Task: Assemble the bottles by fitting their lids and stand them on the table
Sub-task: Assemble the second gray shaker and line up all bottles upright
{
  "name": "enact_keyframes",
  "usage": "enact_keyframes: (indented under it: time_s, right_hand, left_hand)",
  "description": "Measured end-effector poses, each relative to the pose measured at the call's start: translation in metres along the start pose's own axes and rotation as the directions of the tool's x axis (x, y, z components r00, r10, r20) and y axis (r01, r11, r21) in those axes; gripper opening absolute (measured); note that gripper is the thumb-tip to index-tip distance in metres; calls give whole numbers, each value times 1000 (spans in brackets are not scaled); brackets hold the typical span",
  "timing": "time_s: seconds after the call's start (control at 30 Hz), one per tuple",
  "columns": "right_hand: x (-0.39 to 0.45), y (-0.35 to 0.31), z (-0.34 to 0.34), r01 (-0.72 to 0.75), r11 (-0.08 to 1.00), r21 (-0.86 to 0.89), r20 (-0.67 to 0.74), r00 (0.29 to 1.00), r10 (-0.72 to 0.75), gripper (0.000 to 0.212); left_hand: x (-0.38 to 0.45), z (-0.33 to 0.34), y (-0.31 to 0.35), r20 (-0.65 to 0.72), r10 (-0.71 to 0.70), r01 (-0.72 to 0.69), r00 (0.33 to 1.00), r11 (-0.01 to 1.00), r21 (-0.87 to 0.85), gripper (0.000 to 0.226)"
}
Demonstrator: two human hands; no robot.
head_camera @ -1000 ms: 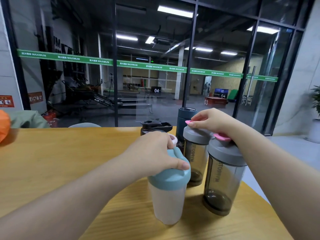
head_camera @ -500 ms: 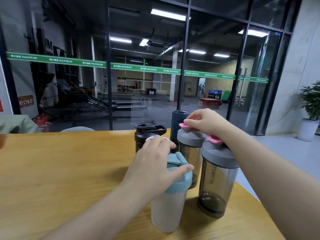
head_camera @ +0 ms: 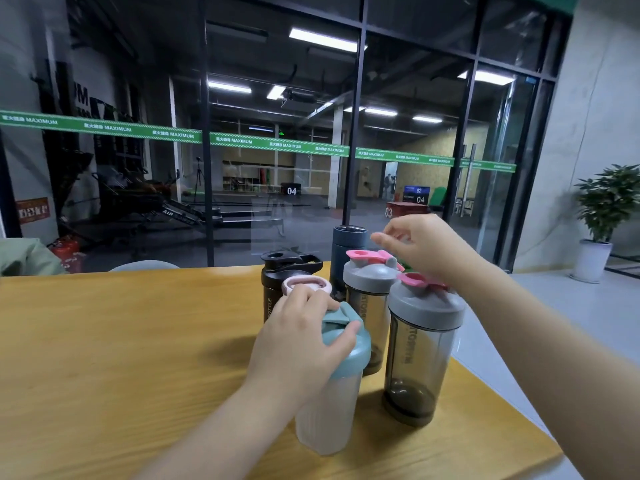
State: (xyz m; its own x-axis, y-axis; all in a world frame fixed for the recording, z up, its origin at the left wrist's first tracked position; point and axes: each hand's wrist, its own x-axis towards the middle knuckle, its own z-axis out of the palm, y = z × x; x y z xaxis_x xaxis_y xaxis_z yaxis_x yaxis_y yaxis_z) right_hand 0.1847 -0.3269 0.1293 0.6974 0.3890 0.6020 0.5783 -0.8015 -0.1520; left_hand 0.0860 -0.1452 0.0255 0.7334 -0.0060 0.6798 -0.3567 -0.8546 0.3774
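The left hand is seen reaching in from 7 o'clock, forearm slanted up across the wooden table. Its palm is laid over the teal lid of a frosted white bottle, the fingers curled round the lid's far side and the thumb pressed on its near rim, so the lid is grasped. The bottle is stood upright near the table's front edge, at 6 o'clock of the cluster.

The right hand is raised at 1 o'clock, its arm entering from 4 o'clock. The fingers are loosely curled with the fingertips drawn toward the thumb just above the pink flip cap of the rear smoky bottle; nothing is seen held, and whether the cap is touched cannot be told.

A second smoky bottle with a grey lid is stood just right of the white one. Behind, at 11 o'clock, a black bottle and a pink-rimmed lid are partly hidden; a dark blue flask stands at 12 o'clock.
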Motion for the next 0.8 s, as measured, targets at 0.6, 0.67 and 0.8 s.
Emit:
enact_keyframes:
  time_s: [0.6,0.67,0.8]
  right_hand:
    - [-95,14,47,118,990,76,-344,935,-85,51]
    - [-95,10,49,126,989,80,-353,931,-90,52]
    - [-96,7,49,110,992,64,-348,934,-81,55]
  left_hand:
    - [-18,12,-8,-68,-151,127,986,953,-275,80]
    - [-21,16,-10,-74,-196,155,978,916,-370,89]
    - [-25,21,-15,-73,-223,146,972,818,-557,85]
